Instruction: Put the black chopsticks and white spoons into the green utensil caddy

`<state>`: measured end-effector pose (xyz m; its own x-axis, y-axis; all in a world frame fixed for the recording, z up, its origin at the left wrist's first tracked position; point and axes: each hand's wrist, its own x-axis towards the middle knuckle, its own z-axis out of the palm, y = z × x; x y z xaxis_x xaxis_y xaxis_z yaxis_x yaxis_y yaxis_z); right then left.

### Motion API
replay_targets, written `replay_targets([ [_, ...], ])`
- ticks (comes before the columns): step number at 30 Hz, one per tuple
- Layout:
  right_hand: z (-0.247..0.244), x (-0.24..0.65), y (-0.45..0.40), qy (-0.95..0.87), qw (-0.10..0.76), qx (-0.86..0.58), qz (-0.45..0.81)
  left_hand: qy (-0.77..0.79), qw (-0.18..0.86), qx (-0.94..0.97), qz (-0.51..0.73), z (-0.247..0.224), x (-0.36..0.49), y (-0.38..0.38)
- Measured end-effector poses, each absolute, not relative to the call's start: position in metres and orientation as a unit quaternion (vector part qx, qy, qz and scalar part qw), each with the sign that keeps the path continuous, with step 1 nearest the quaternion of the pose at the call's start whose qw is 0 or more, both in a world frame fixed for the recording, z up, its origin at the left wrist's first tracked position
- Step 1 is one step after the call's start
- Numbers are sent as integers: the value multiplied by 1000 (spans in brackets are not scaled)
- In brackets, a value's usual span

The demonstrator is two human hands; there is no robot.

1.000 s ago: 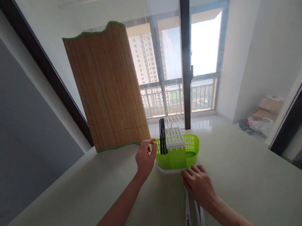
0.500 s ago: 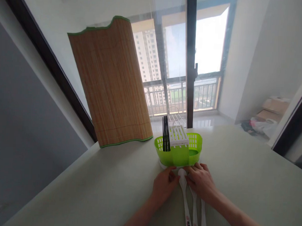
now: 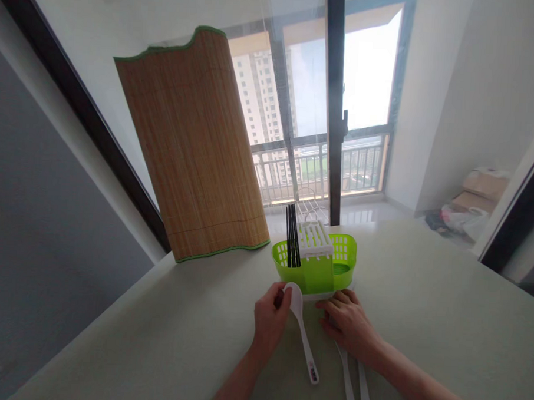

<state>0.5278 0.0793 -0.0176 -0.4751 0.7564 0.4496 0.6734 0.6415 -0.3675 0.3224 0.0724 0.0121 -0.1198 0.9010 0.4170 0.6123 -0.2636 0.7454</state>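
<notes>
My left hand (image 3: 272, 318) is closed on a white spoon (image 3: 304, 337), pinching it at the bowl. The spoon's handle slants down toward me and ends in a small printed mark. My right hand (image 3: 349, 320) lies just in front of the green basket, fingers curled over the upper ends of two white long-handled utensils (image 3: 350, 383); their heads are hidden beneath it. Behind both hands sits the green basket (image 3: 319, 278), a white slotted rack (image 3: 315, 238) on its middle part. Black chopsticks (image 3: 293, 239) lean upright in its left side.
All this rests on a pale tabletop (image 3: 190, 326). A bamboo mat (image 3: 189, 149) with green edging stands upright at the back left, against the glass. Behind the glass are a wire rack (image 3: 311, 206) and, at right, cardboard boxes (image 3: 484, 189) with a plastic bag.
My left hand has moved left, drawing one spoon away from the other two utensils. Those two have shifted slightly right under my right hand.
</notes>
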Motion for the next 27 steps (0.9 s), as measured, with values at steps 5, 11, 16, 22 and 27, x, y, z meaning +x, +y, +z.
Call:
replay_targets([
  [5, -13, 522, 72, -864, 312, -383, 93, 515, -3, 652, 557, 25, 314, 57],
  [11, -13, 518, 68, -876, 289, -376, 80, 419, -106, 738, 518, 28, 318, 43],
  [16, -20, 521, 72, -881, 281, -375, 72, 386, -202, 707, 558, 57, 302, 44],
  [22, -20, 522, 73, -889, 267, -365, 74, 407, -279, 538, 683, 126, 283, 70],
  [27, -21, 522, 74, -891, 259, -365, 74, 467, -271, 540, 645, 158, 283, 110],
])
